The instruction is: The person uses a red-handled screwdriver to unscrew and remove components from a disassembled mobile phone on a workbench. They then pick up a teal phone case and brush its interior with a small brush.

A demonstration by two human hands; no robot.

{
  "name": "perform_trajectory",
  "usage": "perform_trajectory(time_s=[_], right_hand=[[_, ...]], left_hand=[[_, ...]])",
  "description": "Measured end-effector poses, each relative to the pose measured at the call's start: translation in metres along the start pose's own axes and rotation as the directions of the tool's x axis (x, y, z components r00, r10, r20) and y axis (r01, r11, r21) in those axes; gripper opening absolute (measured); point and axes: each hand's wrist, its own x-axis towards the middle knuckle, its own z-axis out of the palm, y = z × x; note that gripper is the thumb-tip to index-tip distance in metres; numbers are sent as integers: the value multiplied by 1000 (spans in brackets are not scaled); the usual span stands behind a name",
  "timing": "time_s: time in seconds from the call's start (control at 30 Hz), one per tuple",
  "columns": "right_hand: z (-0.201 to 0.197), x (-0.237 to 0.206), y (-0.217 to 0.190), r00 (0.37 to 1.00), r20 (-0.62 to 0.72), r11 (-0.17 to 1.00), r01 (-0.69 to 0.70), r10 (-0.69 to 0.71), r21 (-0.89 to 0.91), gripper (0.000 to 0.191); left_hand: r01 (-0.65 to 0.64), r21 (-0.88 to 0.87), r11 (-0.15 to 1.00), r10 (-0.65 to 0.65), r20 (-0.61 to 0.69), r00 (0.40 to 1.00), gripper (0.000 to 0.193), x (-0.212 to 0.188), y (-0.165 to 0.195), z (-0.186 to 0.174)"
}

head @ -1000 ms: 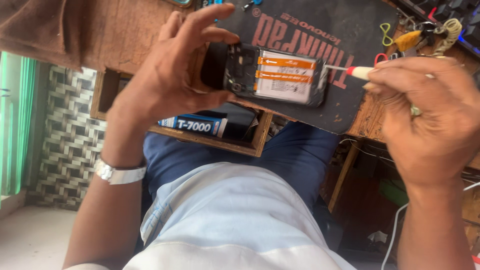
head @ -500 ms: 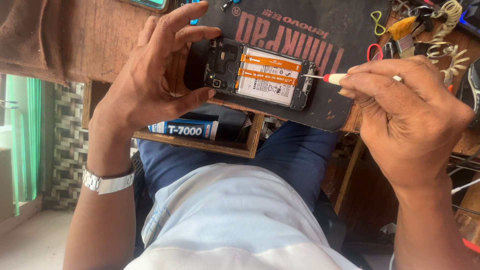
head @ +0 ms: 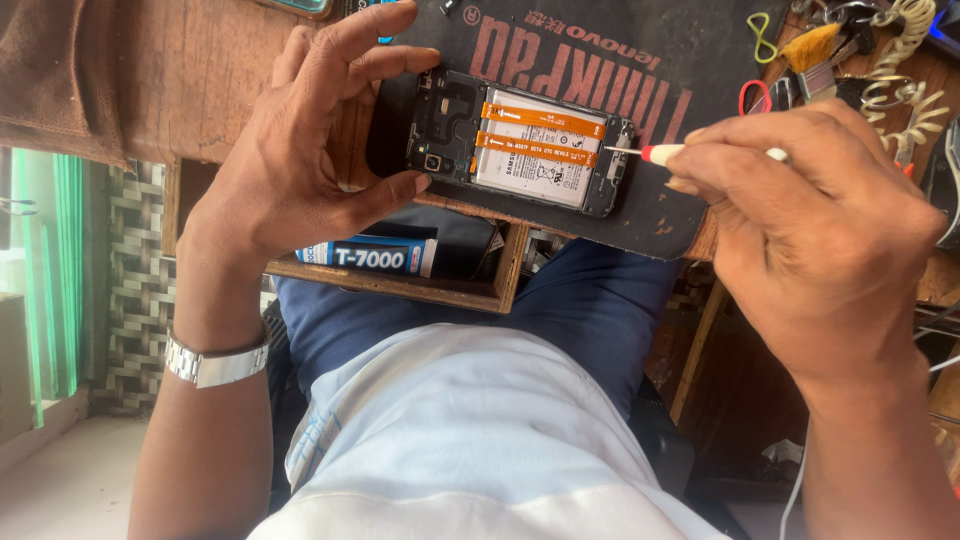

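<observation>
- left hand [head: 290, 160] pinching opened smartphone [head: 520, 150] on black mat [head: 690, 70]
- right hand [head: 810, 230] gripping red-white screwdriver [head: 660, 153], tip at phone's right edge
- orange flex strips across white battery label
- blue-white glue tube [head: 370, 256] in wooden tray below

both forearms reach forward from the lower corners of the view, over the person's lap. the left hand [head: 300, 160] is spread wide, fingers arched and thumb tucked underneath in a pinching grip, with a metal wristwatch [head: 215, 365] on its wrist. the right hand [head: 810, 230] is curled with its back facing up, fingertips [head: 700, 160] bunched together in a fine pinch and pointing left.
</observation>
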Motion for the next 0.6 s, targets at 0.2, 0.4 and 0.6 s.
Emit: perform_trajectory(time_s=[0.2,0.4,0.6], right_hand=[[-12,28,-14,990,106,989,107,-97,-102,12],[-17,49,-18,946,322,980,52,14,-193,23],[-16,51,-19,933,354,993,-19,61,-120,17]], left_hand=[[8,0,1000,-8,11,1000,93,1,2,1],[18,54,998,-20,21,1000,87,9,12,2],[-65,258,964,77,-37,996,81,27,50,41]])
